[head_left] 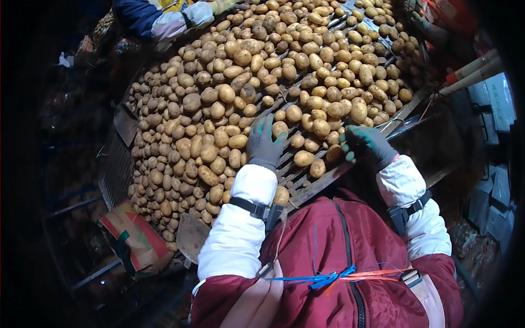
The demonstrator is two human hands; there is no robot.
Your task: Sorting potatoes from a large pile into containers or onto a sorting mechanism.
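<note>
A large heap of potatoes (208,126) covers a slatted sorting table (292,158). My left hand (265,146), in a grey glove with green fingertips, rests at the heap's near side. Its fingers are apart, with thumb and forefinger beside a yellow potato (279,129). My right hand (373,145), gloved alike, hovers by the table's near right edge. Its curved fingers are spaced apart and point left, close to another potato (333,153). I see nothing held in it, though its palm side is partly hidden. Bare dark slats show between the hands.
Across the table at upper left, another person's sleeved arm (175,24) reaches in. A second person in orange (437,16) stands at upper right. A red-and-tan paper sack (136,238) and a metal scoop-like plate (191,236) sit at lower left. Wooden poles (473,70) jut in at right.
</note>
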